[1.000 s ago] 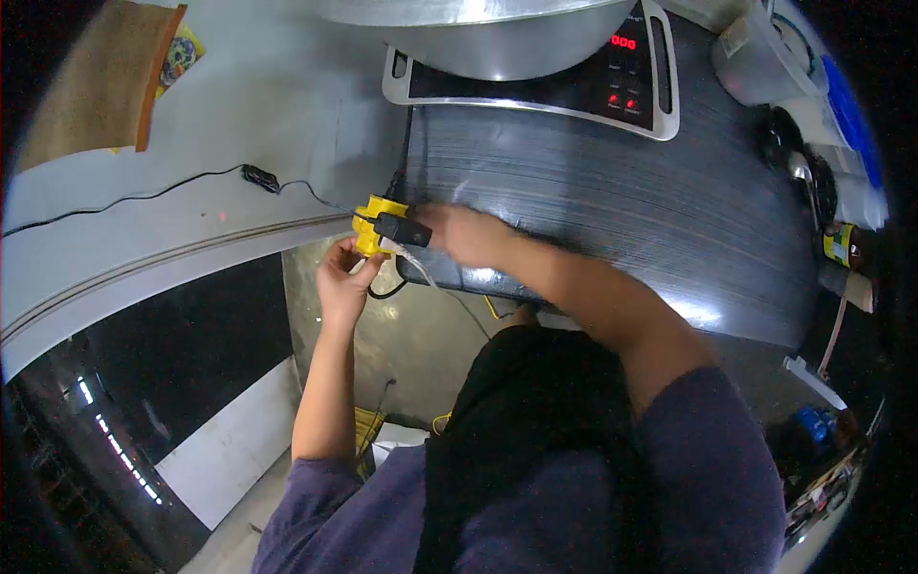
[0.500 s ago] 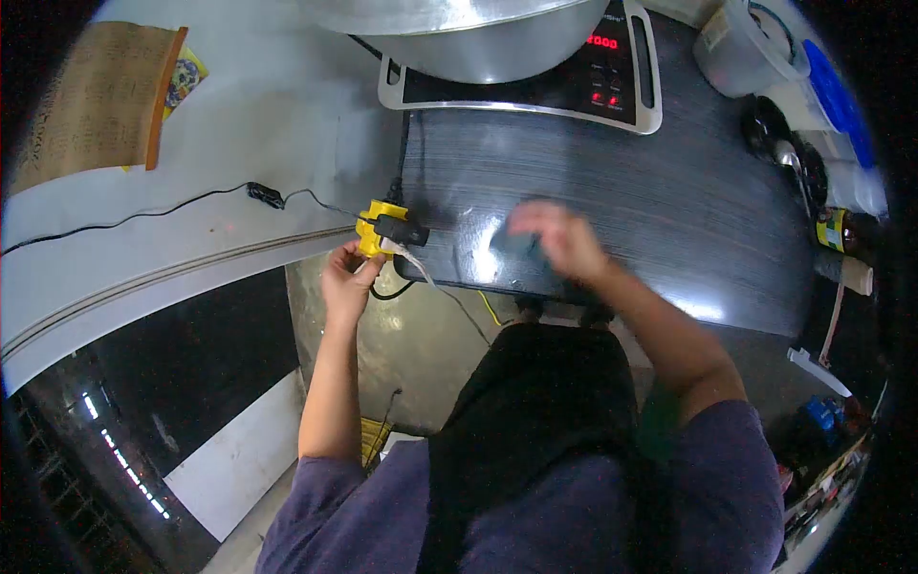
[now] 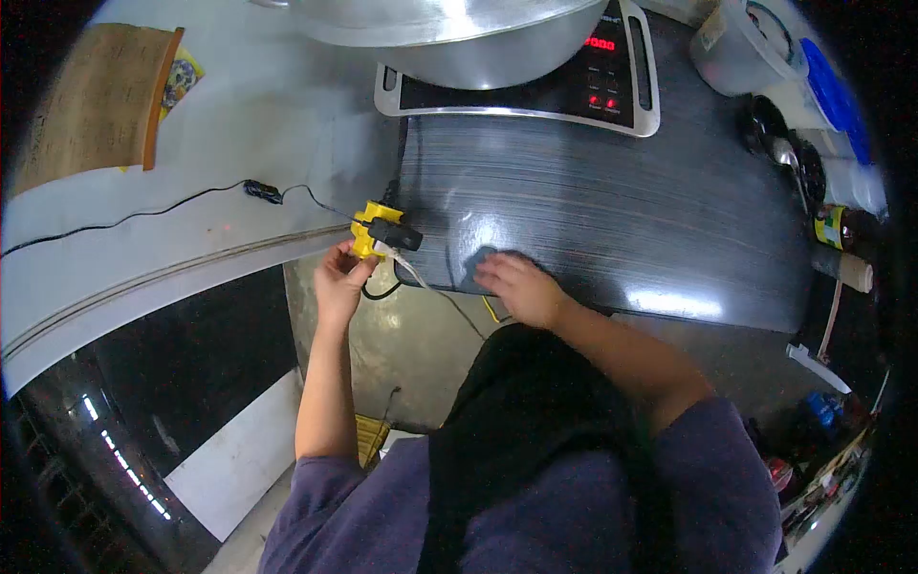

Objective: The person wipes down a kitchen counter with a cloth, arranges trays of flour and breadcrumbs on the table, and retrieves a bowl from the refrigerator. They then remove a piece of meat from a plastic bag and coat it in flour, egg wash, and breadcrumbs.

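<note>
At the left corner of the dark tabletop [image 3: 593,210], my left hand [image 3: 338,283] grips the lower edge of a yellow multi-socket adapter [image 3: 363,232] between thumb and fingers. A black plug [image 3: 395,232] and a pale-corded plug sit in the adapter. My right hand [image 3: 526,289] presses a small dark grey cloth [image 3: 475,266] against the tabletop near its front edge. Its fingers cover much of the cloth, whose exact kind is unclear.
Behind, a large metal pot [image 3: 478,57] stands on an induction cooker [image 3: 612,91] with red digits lit. Plastic tubs [image 3: 746,48], a spoon [image 3: 790,158] and a jar [image 3: 841,230] line the right side. A thin black cable [image 3: 143,218] crosses the white counter at left.
My right hand has moved left and toward the front edge with the cloth. My left hand stays on the adapter.
</note>
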The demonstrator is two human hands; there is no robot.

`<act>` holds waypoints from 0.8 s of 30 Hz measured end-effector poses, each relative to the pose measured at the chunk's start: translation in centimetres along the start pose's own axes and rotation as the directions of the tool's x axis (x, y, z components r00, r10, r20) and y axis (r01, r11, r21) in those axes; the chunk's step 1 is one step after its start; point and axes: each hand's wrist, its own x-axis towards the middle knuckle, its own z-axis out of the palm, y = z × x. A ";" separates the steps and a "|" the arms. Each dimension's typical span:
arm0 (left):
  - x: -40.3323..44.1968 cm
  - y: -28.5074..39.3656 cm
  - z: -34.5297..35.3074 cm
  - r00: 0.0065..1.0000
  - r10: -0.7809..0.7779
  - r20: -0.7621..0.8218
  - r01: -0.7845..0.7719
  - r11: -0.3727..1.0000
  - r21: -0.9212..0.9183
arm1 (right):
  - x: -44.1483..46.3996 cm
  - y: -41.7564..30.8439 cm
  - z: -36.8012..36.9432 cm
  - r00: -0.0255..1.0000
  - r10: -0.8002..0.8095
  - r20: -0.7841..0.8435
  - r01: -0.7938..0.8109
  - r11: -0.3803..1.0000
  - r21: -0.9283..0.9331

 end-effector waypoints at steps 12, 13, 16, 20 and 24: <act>0.1 0.0 -0.7 0.998 0.004 0.057 -0.001 0.999 -0.053 | 10.2 9.3 -6.8 0.853 0.240 -0.464 -0.232 0.970 0.074; 0.1 0.1 -0.7 0.999 -0.002 0.055 0.005 0.998 -0.058 | 12.1 10.0 -5.5 0.849 0.222 -0.479 -0.259 0.966 -0.011; 0.0 0.5 -0.5 0.999 -0.024 0.048 0.026 0.999 -0.043 | 16.5 8.0 -1.1 0.900 0.141 -0.412 -0.210 0.969 -0.128; -0.3 1.6 -0.3 0.999 -0.010 0.053 0.009 1.000 0.015 | 16.7 3.6 5.6 0.988 0.116 -0.106 -0.098 0.982 0.159; 0.0 1.3 -0.6 0.998 -0.028 0.058 0.029 0.999 -0.018 | 13.9 -2.5 2.7 0.944 0.077 0.320 -0.135 0.977 0.166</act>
